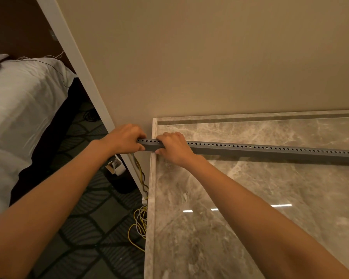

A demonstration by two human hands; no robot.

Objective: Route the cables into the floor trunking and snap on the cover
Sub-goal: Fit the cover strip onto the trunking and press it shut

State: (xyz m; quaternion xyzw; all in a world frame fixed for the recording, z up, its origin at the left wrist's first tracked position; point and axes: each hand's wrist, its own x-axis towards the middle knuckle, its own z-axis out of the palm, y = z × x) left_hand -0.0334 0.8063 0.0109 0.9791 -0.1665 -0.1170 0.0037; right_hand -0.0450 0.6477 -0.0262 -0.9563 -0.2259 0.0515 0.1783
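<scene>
A long grey trunking (270, 152) with a row of small holes along its top lies across the marble surface (270, 198), its left end overhanging the marble's left edge. My left hand (125, 138) grips that overhanging end. My right hand (172, 147) grips the trunking just to the right, at the marble's edge, fingers curled over the top and thumb underneath. Yellow and grey cables (140, 222) hang in loose loops below the trunking's end, down beside the marble's edge. Whether any cable runs inside the trunking is hidden.
A beige wall (210, 57) rises behind the marble. A white door frame (85, 77) runs diagonally on the left. A bed with white sheets (24, 107) stands far left over patterned dark carpet (93, 228). A small white box (115, 165) lies on the carpet.
</scene>
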